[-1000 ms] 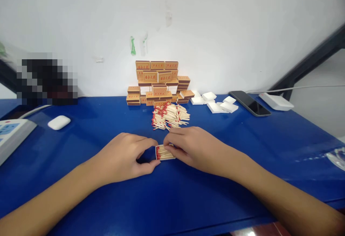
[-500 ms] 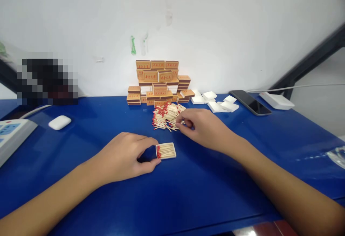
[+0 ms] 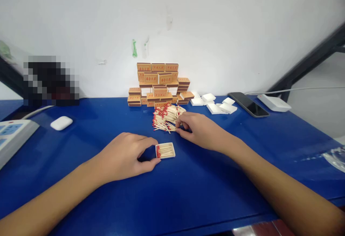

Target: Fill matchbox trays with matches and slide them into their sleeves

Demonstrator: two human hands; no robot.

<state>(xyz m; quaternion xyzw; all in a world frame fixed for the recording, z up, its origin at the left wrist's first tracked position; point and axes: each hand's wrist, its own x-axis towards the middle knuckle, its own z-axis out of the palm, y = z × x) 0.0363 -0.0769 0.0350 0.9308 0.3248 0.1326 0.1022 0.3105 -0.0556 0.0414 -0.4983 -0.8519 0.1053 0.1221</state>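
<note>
A small white matchbox tray (image 3: 165,156) lies on the blue table, holding a layer of red-tipped matchsticks (image 3: 166,150). My left hand (image 3: 129,157) grips the tray's left end between thumb and index finger. Beyond it is a loose heap of matchsticks (image 3: 165,116), their red heads mostly toward the left. At the heap's right front edge, my right hand (image 3: 201,130) has its thumb and index finger pinched around matchstick ends; how many is too small to tell.
Stacked orange matchboxes (image 3: 159,79) stand against the wall behind the heap. White trays (image 3: 215,108), a phone (image 3: 249,105) and a white box (image 3: 275,103) lie to the right. On the left are a white earbud case (image 3: 61,123) and a white device (image 3: 16,135).
My right hand has come slightly down and closer to the heap's front edge, its fingertips now among the matchsticks. My left hand and the tray have stayed in place.
</note>
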